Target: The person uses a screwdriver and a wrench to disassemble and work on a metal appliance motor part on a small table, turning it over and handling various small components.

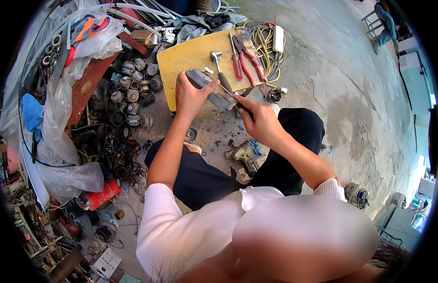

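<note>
My left hand (191,96) is closed round a long grey device casing (200,77), tilted over the near edge of the yellow wooden stool (181,56). A paler, see-through-looking part shows at the casing's near end. In my right hand (264,120) is a screwdriver (247,112) with a dark handle, its thin shaft pointing toward the casing. Whether its tip touches the casing I cannot tell. On the stool lie a ratchet wrench (222,78) with a green handle, a red-handled screwdriver (237,66) and large red-handled pliers (251,63).
A coiled cable (262,42) with a white power strip (278,38) lies beyond the stool. Small motors (132,95) pile up at left, near plastic sheeting (58,141) and a red cylinder (102,194). Between my legs sits a green-and-black power drill (243,158).
</note>
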### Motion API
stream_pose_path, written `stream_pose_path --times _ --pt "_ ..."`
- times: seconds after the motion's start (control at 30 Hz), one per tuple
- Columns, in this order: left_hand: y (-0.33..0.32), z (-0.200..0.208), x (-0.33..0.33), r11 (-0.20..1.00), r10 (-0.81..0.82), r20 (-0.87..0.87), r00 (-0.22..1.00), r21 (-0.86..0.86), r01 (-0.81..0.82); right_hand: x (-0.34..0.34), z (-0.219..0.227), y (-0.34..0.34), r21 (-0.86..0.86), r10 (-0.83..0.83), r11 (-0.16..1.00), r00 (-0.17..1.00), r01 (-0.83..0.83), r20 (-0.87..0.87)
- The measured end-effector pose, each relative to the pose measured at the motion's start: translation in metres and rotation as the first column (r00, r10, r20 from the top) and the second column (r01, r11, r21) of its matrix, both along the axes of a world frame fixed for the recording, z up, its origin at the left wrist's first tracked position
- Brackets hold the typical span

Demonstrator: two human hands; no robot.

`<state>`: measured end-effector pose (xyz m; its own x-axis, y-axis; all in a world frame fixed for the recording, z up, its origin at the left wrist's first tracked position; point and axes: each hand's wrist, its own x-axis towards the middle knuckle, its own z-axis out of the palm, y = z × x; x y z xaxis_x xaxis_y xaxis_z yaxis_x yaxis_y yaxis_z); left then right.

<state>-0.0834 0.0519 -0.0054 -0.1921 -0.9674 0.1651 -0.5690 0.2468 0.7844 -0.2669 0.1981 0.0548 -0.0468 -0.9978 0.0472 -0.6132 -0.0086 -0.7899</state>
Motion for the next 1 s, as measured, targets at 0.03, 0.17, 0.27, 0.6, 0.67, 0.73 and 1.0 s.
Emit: stream_pose_path --times 0.03,0.17,0.27,0.6,0.67,0.73,1.0 --pt "0.000 -0.001 0.001 1.000 0.001 0.004 1.000 -0.001 -0.001 0.003 -0.002 0.002 -0.015 -0.020 1.000 1.000 0.020 0.008" --pt "0.001 -0.002 0.000 1.000 0.023 0.016 1.000 -0.017 -0.023 0.008 -0.002 0.005 -0.004 -0.049 0.999 0.998 0.049 0.029" --pt "0.001 -0.002 0.000 0.999 0.038 -0.009 0.999 -0.018 -0.038 -0.002 0.009 -0.003 0.208 -0.063 0.978 0.977 0.020 0.202" --pt "0.000 0.007 -0.002 0.997 0.033 0.041 0.999 0.073 -0.035 -0.046 0.031 -0.042 0.341 0.146 0.917 0.970 -0.206 0.194" --pt "-0.003 0.001 0.001 0.998 0.035 0.082 0.996 0.040 -0.039 -0.045 0.040 -0.048 0.392 0.149 0.892 0.965 -0.225 0.216" --pt "-0.003 0.000 0.000 0.998 0.041 0.088 0.995 0.033 -0.044 -0.041 0.033 -0.045 0.356 0.122 0.910 0.958 -0.211 0.258" --pt "-0.001 -0.004 0.003 0.999 0.041 0.069 0.997 -0.037 -0.039 0.006 0.022 -0.011 0.210 -0.024 0.978 0.998 0.010 0.064"
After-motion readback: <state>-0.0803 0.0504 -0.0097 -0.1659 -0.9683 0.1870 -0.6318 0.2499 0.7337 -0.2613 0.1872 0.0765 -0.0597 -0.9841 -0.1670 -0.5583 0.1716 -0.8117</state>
